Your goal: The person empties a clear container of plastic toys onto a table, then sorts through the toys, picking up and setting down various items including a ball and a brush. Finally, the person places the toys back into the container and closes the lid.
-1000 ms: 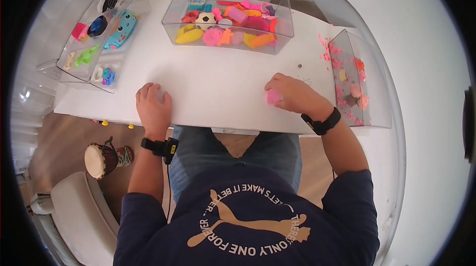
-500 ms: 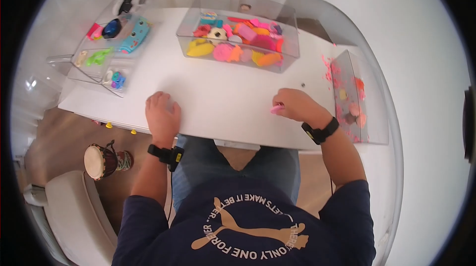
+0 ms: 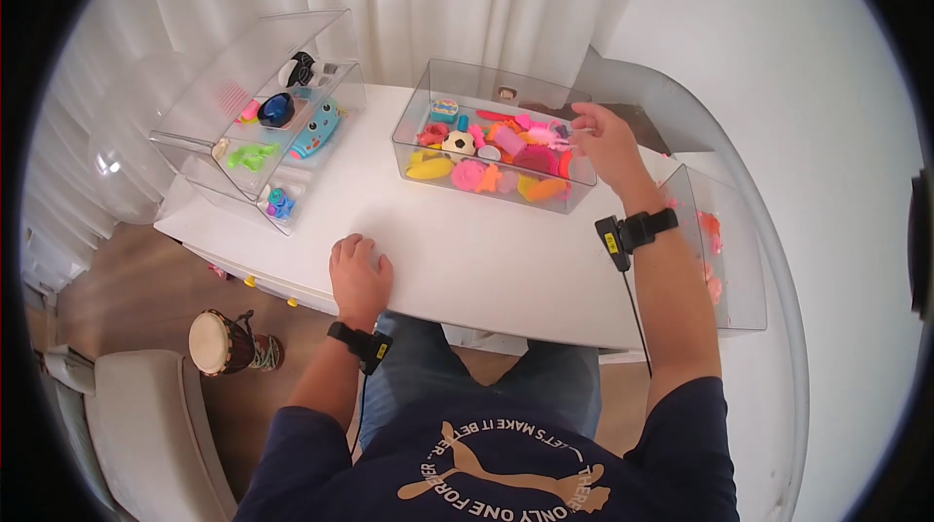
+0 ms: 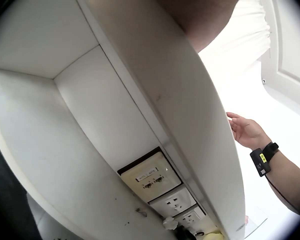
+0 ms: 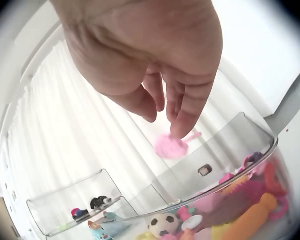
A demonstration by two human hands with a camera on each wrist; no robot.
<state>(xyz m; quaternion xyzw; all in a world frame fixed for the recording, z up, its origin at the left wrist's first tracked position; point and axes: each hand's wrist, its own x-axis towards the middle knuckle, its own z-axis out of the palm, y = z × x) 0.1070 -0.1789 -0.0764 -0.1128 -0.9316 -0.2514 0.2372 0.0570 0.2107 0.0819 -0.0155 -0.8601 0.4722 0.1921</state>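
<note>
My right hand (image 3: 608, 147) is raised over the right end of a clear bin (image 3: 413, 147), its thumb and fingers apart in the right wrist view. Just below those fingertips hangs a blurred pink toy (image 5: 171, 146), roundish with a thin stem, in mid-air above the bin's rim. Toys fill the bin, among them a small soccer ball (image 3: 458, 144), a yellow piece (image 3: 428, 168) and an orange piece (image 3: 545, 190). On the white table (image 3: 467, 269), near its front edge, my left hand (image 3: 360, 279) rests with relaxed fingers and holds nothing.
At the left stands a clear tiered organizer (image 3: 185, 157) with a blue toy with a face (image 3: 317, 130) and a green toy (image 3: 253, 156). Another clear bin (image 3: 744, 269) with pink bits stands at the table's right side. A drum (image 3: 222, 342) sits on the floor.
My right hand has moved from the table's front right, forward to above the middle bin, and let go of the pink toy. The head view has shifted; my left hand stays near the front edge.
</note>
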